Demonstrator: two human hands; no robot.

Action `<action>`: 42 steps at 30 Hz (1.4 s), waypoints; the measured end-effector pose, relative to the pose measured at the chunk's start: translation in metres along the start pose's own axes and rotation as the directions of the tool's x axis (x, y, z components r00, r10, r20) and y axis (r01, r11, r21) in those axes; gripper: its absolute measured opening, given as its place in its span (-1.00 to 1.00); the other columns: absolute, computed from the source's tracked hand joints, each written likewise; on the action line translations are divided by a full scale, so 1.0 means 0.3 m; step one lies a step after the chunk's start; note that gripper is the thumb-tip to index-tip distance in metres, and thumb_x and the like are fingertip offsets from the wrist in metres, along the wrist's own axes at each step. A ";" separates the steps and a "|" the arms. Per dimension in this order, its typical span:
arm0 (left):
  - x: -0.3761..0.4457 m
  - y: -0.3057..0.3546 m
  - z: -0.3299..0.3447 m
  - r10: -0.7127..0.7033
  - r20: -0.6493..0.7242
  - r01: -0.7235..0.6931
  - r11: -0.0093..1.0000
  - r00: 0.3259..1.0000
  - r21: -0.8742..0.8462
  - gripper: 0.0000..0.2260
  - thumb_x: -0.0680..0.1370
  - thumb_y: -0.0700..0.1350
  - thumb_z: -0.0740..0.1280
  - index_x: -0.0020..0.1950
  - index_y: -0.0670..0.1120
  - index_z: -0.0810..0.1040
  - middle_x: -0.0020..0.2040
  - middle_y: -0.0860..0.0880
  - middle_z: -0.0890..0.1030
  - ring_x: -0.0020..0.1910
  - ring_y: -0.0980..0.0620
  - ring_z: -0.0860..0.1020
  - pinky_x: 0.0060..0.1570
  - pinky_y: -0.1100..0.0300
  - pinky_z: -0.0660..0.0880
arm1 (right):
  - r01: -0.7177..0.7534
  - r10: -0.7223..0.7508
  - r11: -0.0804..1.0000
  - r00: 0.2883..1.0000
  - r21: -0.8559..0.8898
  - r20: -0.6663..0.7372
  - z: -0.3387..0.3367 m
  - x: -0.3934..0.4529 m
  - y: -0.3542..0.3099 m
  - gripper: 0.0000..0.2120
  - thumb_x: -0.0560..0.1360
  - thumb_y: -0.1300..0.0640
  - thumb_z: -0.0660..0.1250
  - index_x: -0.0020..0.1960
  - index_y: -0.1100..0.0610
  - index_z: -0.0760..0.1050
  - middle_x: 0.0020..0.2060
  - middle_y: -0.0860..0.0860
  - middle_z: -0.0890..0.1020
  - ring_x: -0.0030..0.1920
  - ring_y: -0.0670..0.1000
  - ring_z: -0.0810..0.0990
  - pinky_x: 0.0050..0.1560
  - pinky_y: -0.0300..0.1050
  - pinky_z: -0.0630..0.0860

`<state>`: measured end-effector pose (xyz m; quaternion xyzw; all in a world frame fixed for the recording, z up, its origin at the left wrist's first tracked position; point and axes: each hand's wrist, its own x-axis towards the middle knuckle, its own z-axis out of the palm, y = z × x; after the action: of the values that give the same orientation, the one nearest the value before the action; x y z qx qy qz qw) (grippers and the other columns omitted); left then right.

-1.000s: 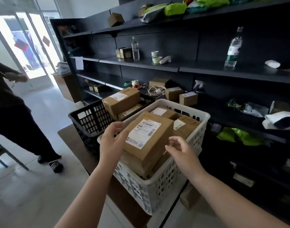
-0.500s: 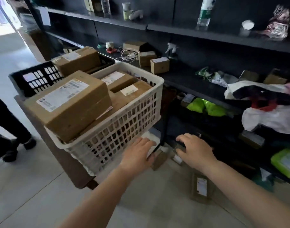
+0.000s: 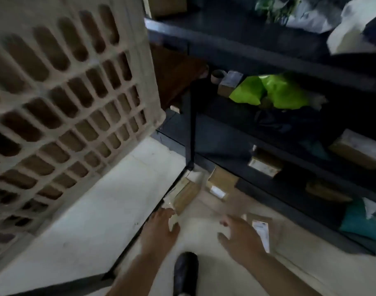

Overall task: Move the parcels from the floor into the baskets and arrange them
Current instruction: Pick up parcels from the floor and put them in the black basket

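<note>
The white lattice basket (image 3: 61, 99) fills the upper left, seen from the side and close up. Brown parcels lie on the pale floor below the shelving: a long one (image 3: 186, 196), a squarer one with a white label (image 3: 220, 184), and a flat one with a white label (image 3: 260, 229). My left hand (image 3: 159, 231) reaches down with fingers extended beside the long parcel, its fingertips at a pale scrap near it. My right hand (image 3: 240, 238) hovers with spread fingers just left of the flat labelled parcel. Neither hand holds anything. The picture is motion-blurred.
Dark metal shelving (image 3: 268, 60) runs along the right, holding a bright green bag (image 3: 270, 92), white bags, a teal packet (image 3: 360, 221) and more brown boxes (image 3: 358, 150). A shelf post (image 3: 189, 133) stands above the floor parcels. My dark shoe (image 3: 186, 272) is at the bottom.
The view has dropped sharply toward the floor. Both hands have moved down from beside the white basket to just above the parcels on the floor.
</note>
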<state>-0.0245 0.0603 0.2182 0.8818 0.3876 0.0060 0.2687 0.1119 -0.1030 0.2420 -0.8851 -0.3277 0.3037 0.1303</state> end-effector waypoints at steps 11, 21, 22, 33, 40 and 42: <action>0.692 -0.426 0.850 -0.156 -0.064 0.157 0.988 0.986 0.003 -0.66 0.55 -0.14 0.19 0.33 0.01 0.40 0.32 -0.02 0.44 0.28 -0.06 0.38 0.20 0.04 0.38 | -0.070 0.071 0.979 0.997 0.190 -0.002 0.758 0.708 0.408 -0.69 0.50 -0.05 0.26 0.23 -0.04 0.42 0.14 -0.15 0.50 0.16 -0.12 0.47 0.05 -0.25 0.38; 0.756 -0.572 1.229 -0.205 0.117 0.183 0.967 0.972 0.175 -0.46 0.57 0.14 0.11 0.48 0.26 -0.08 0.54 0.00 -0.23 0.47 -0.13 -0.35 0.34 -0.31 -0.23 | -0.137 0.153 0.883 0.988 0.449 0.002 1.114 0.913 0.487 -0.56 0.53 -0.01 0.26 0.38 0.00 0.28 0.26 -0.07 0.42 0.16 -0.06 0.45 0.04 -0.21 0.40; 0.702 -0.566 1.243 -0.138 0.070 0.123 0.975 0.988 0.186 -0.50 0.57 0.12 0.12 0.48 0.24 0.02 0.55 -0.02 -0.15 0.48 -0.15 -0.31 0.34 -0.28 -0.27 | -0.154 0.189 0.849 0.982 0.505 -0.019 1.120 0.908 0.480 -0.52 0.54 -0.03 0.25 0.42 0.00 0.23 0.31 -0.05 0.39 0.21 -0.05 0.44 0.11 -0.18 0.40; 0.622 -0.589 1.244 -0.149 -0.121 0.151 0.988 0.981 0.006 -0.35 0.50 0.04 0.29 0.51 0.01 0.06 0.55 -0.01 0.00 0.47 -0.12 0.05 0.38 -0.02 0.10 | -0.079 0.155 0.834 0.983 0.546 -0.095 1.150 0.989 0.414 -0.29 0.52 -0.05 0.27 0.53 -0.04 -0.05 0.50 0.05 0.10 0.47 0.06 0.14 0.34 -0.06 0.24; 0.751 -0.595 1.186 -0.302 -0.011 0.301 0.951 0.953 -0.066 -0.35 0.49 0.04 0.30 0.51 0.03 0.08 0.52 -0.03 0.13 0.48 -0.11 0.07 0.40 -0.10 0.14 | -0.026 0.107 0.757 0.991 0.653 -0.084 1.187 0.968 0.434 -0.35 0.54 0.03 0.26 0.52 0.01 0.01 0.48 0.04 0.16 0.46 0.02 0.17 0.28 -0.18 0.20; 0.721 -0.592 1.187 -0.235 -0.024 0.230 0.964 0.972 -0.135 -0.37 0.40 -0.06 0.44 0.43 -0.04 0.29 0.38 -0.08 0.33 0.33 -0.14 0.29 0.26 -0.02 0.34 | -0.059 0.147 0.714 0.987 0.697 -0.067 1.187 0.957 0.447 -0.37 0.54 -0.01 0.25 0.52 -0.03 0.04 0.47 0.00 0.20 0.45 -0.01 0.20 0.22 -0.24 0.19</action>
<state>0.0839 0.1402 -0.2141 0.8103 0.4925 0.0175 0.3172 0.1296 -0.0032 -0.2237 -0.8052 -0.1323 0.3584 0.4536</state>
